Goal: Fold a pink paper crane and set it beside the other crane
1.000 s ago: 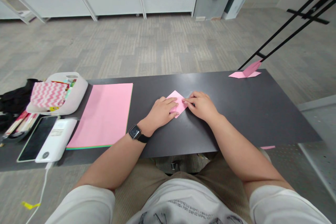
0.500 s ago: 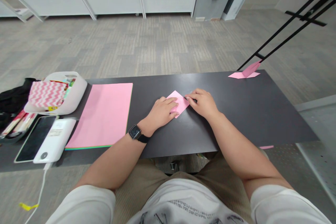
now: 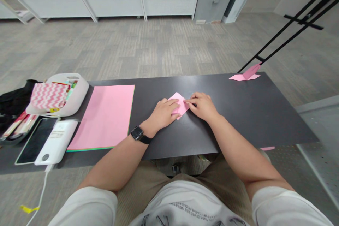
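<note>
A small folded piece of pink paper (image 3: 177, 95) lies on the dark table, turned like a diamond. My left hand (image 3: 162, 113), with a black watch on its wrist, rests on the left half of the paper, fingers spread and covering part of it. At the paper's right corner my right hand (image 3: 202, 106) has thumb and forefinger pinched together on the edge, the other fingers curled. Whatever folds lie under the fingers are hidden.
Left of my hands lies a stack of large pink sheets (image 3: 106, 116). Beyond it are a white basket (image 3: 82, 93), a phone (image 3: 37, 141) and a cabled white power bank (image 3: 56, 143). A folded pink paper shape (image 3: 247, 76) stands at the table's (image 3: 251, 113) far right corner.
My right thumb and forefinger have shifted slightly left, further over the paper's right corner. The left hand stays in place on the paper, and the view has moved a little.
</note>
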A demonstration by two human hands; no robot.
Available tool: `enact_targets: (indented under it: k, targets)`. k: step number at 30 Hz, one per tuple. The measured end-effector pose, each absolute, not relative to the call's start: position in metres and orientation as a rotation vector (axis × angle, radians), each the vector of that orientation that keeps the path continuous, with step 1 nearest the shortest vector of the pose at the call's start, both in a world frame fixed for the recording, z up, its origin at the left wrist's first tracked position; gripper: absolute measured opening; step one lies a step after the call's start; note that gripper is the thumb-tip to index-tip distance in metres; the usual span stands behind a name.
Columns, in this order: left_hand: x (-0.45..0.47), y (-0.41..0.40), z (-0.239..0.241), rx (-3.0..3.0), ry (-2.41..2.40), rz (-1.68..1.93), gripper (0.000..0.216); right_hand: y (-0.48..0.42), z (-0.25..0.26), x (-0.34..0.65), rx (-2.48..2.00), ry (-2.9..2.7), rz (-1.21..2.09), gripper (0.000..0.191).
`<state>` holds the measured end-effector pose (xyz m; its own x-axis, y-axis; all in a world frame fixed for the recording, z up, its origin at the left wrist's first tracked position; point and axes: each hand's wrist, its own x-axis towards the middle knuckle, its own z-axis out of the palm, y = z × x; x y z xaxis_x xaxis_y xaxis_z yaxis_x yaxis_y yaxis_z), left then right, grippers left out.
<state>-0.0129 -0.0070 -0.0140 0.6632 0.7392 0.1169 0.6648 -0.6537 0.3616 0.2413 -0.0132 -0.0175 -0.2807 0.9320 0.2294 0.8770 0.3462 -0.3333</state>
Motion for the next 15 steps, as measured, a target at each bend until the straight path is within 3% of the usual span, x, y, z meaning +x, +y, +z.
enact_targets:
  k: [15]
  targets:
    - [-0.020,-0.002,-0.016,2.534,1.093,0.361,0.063,-0.027,-0.001,0.233,-1.387,-2.471,0.267,0.027]
